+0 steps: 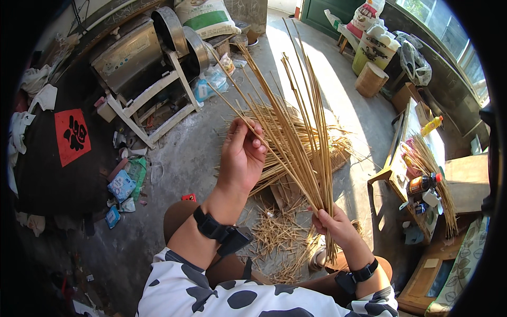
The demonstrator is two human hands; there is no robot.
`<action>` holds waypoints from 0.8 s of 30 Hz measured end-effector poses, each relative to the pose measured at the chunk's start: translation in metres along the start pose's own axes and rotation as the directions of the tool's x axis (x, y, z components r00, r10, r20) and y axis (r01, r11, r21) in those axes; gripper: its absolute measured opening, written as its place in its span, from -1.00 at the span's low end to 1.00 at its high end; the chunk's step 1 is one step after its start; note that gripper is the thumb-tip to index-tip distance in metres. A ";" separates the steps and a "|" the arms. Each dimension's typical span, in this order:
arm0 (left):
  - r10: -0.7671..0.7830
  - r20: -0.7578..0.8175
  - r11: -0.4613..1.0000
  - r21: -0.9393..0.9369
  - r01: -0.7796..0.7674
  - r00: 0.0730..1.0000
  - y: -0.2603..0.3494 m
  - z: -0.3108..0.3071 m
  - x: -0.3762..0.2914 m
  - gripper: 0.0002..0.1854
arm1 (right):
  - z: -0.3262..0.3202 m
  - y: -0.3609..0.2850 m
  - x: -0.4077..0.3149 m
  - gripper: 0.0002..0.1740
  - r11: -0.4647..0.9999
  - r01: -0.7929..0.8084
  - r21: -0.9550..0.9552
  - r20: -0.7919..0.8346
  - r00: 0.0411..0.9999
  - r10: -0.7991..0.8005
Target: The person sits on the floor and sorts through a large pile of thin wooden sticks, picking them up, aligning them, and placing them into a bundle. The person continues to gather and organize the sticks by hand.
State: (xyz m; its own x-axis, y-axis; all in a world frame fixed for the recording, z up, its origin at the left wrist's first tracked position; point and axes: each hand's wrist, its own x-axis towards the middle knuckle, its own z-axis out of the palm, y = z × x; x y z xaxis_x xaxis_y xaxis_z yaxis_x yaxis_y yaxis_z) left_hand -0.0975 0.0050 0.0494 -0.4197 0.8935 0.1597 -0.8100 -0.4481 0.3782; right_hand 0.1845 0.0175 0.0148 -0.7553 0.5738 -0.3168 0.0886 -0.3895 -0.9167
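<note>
My right hand (336,226) grips a fanned bundle of long dry plant stalks (295,144) near its lower end. The stalks rise away from me and spread towards their tips. To the left of the bundle, my left hand (244,152) has its fingers curled, with thumb and fingertips closed on one thin stalk (275,150) that leans out from the rest. Behind the bundle, a large heap of similar stalks (265,178) lies near the floor, partly hidden by what I hold. Short cut pieces of stalk (277,233) litter the floor between my legs.
A low table (396,180) at right bears another stalk bundle (439,194) and a dark bottle with a red cap (424,183). A metal machine on a white frame (158,85) stands at upper left. A log stump (371,79) sits at upper right. Plastic packets (122,185) lie at left.
</note>
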 end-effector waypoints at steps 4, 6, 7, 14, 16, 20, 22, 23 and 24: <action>-0.071 -0.059 0.997 0.000 0.071 0.996 0.004 -0.006 0.001 -0.85 | 0.000 0.003 0.001 -0.61 0.994 0.053 -0.095 -0.076 0.995 -0.061; -0.108 -0.089 0.994 0.003 0.108 0.990 0.006 -0.010 0.001 -0.84 | -0.001 0.003 0.001 -0.63 0.988 0.083 -0.131 -0.110 0.989 -0.098; -0.112 -0.092 0.994 -0.022 0.111 0.989 0.006 -0.011 0.001 -0.84 | -0.001 0.002 0.001 -0.65 0.985 0.092 -0.143 -0.125 0.986 -0.110; -0.196 -0.062 0.975 -0.116 0.188 0.979 0.003 -0.011 -0.004 -0.83 | 0.006 -0.001 0.002 -0.70 0.956 0.165 -0.241 -0.127 0.972 -0.200; -0.239 -0.065 0.970 0.028 0.242 0.969 -0.003 -0.008 -0.008 -0.85 | 0.005 -0.003 0.002 -0.71 0.943 0.212 -0.256 -0.166 0.952 -0.259; -0.429 -0.015 0.684 0.648 0.335 0.903 -0.008 -0.002 -0.013 -0.85 | -0.004 -0.006 0.000 -0.67 0.918 0.196 -0.345 -0.303 0.902 -0.306; -0.525 -0.011 0.222 0.963 0.150 0.851 -0.007 0.001 -0.016 -0.82 | -0.010 -0.008 0.001 -0.71 0.895 0.163 -0.415 -0.360 0.874 -0.326; -0.577 -0.072 -0.052 0.997 0.052 0.814 -0.007 0.004 -0.016 -0.79 | -0.012 -0.008 0.003 -0.72 0.874 0.189 -0.447 -0.356 0.859 -0.368; -0.574 -0.041 -0.198 0.976 -0.091 0.818 -0.006 0.007 -0.020 -0.74 | -0.013 -0.008 0.004 -0.72 0.856 0.201 -0.476 -0.362 0.842 -0.399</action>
State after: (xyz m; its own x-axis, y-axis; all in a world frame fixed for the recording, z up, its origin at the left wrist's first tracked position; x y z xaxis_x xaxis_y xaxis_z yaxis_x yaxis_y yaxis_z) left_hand -0.0816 -0.0095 0.0503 0.1046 0.9868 -0.1232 0.5984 0.0365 0.8004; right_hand 0.1892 0.0319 0.0177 -0.4368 0.8995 0.0110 0.2334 0.1251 -0.9643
